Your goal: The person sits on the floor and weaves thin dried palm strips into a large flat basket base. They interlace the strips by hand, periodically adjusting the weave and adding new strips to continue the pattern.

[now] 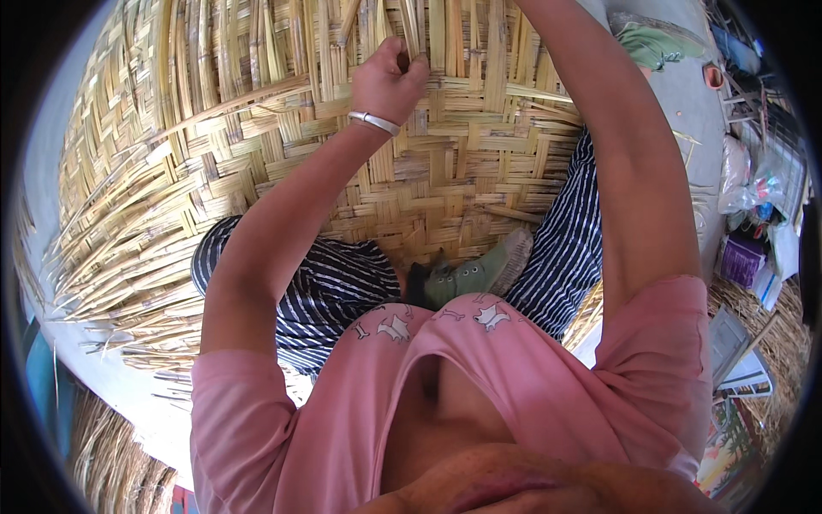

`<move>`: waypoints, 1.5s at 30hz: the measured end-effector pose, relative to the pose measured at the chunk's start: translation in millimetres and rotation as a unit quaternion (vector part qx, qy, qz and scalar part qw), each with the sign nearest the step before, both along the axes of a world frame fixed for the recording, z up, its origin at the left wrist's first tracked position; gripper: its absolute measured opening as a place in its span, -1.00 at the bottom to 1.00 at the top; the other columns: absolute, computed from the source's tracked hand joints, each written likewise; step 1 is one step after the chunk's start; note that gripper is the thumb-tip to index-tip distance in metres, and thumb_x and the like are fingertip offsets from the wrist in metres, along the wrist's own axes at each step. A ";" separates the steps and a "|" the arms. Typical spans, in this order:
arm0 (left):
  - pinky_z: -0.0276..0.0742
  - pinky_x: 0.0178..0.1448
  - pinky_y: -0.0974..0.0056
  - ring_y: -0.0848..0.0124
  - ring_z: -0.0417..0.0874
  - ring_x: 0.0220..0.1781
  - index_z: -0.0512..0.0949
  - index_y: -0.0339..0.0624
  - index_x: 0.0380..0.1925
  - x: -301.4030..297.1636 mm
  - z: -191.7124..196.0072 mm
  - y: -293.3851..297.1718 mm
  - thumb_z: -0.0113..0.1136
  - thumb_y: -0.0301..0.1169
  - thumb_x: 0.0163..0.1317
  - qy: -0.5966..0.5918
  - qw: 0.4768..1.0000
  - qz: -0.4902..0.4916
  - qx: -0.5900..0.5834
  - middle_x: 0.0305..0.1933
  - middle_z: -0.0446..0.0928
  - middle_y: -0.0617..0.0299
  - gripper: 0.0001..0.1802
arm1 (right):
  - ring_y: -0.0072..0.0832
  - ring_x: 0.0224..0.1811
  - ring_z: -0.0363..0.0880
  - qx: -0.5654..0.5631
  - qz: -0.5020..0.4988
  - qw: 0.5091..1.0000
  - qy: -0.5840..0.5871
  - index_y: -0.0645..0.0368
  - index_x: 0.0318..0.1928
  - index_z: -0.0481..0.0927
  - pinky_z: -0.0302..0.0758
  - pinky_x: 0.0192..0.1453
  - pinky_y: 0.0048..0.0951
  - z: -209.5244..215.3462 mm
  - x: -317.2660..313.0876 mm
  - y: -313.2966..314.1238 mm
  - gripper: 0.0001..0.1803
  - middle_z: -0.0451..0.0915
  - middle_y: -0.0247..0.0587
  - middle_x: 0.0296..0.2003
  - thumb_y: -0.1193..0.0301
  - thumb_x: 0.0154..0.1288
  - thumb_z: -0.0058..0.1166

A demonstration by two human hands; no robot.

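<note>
A large mat of woven pale-yellow bamboo strips (282,146) fills the upper half of the view, curving up in front of the person and spreading to the left, where loose strip ends stick out over a pale floor (103,368). The left hand (390,77), with a silver bangle (374,122) on its wrist, is raised against the upper part of the weave; its grip is clenched around one upright strip (413,30) near the top edge, knuckles toward the camera. The right forearm (616,154) reaches up along the right side of the mat and leaves the picture at the top, so the right hand is out of sight and its grip cannot be told.

Below the mat the person sits in a pink short-sleeved top (531,385) and dark blue trousers with thin white stripes (334,291), knees apart. A green canvas shoe (475,272) rests against the lower edge of the weave, between the knees.

At the right edge, well apart from the mat, lie plastic bags and small packages (753,188) and a grey flat board (728,338) on straw-covered ground.
</note>
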State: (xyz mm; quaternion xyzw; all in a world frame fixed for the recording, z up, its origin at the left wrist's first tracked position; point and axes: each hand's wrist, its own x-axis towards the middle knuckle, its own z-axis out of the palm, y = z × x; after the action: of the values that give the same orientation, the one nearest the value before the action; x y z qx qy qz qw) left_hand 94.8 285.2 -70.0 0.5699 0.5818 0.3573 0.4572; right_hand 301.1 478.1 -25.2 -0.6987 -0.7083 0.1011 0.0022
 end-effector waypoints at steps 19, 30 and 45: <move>0.62 -0.32 0.15 0.15 0.69 -0.50 0.53 -0.27 -0.41 -2.6 -1.1 5.7 0.33 -0.23 0.21 -0.016 1.000 -0.018 -0.005 -0.53 0.64 0.04 -0.70 | 0.02 0.12 0.70 0.015 -0.105 0.994 0.028 0.27 -0.04 0.75 0.63 0.18 -0.09 -10.2 -19.0 17.1 -0.66 0.71 0.20 0.00 0.33 0.28 0.13; 0.61 -0.44 0.31 0.42 0.76 -0.52 0.47 -0.27 -0.39 -4.8 -9.1 6.5 0.33 -0.26 0.32 -0.011 1.000 -0.029 0.004 -0.56 0.56 0.24 -0.68 | -0.04 -0.19 0.77 -0.046 -0.095 0.977 0.186 0.30 -0.13 0.71 0.70 -0.11 -0.09 -26.0 6.6 35.2 -0.73 0.74 0.15 -0.23 0.42 0.19 0.24; 0.63 -0.35 0.20 0.26 0.73 -0.51 0.52 -0.24 -0.37 -2.0 -1.6 7.6 0.32 -0.25 0.28 -0.001 0.999 -0.043 -0.004 -0.54 0.62 0.11 -0.72 | -0.19 -0.20 0.78 -0.218 -0.223 0.552 0.773 0.19 -0.14 0.68 0.75 -0.05 -0.14 14.1 29.0 -45.2 -0.40 0.75 -0.08 -0.21 -0.14 0.55 -0.04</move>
State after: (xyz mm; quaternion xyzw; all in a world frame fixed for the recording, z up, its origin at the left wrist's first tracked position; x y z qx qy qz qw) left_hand 92.8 292.8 -71.5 0.5918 0.5581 0.3354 0.4750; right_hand 330.1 432.9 -11.0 -0.4660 -0.2111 0.7499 0.4194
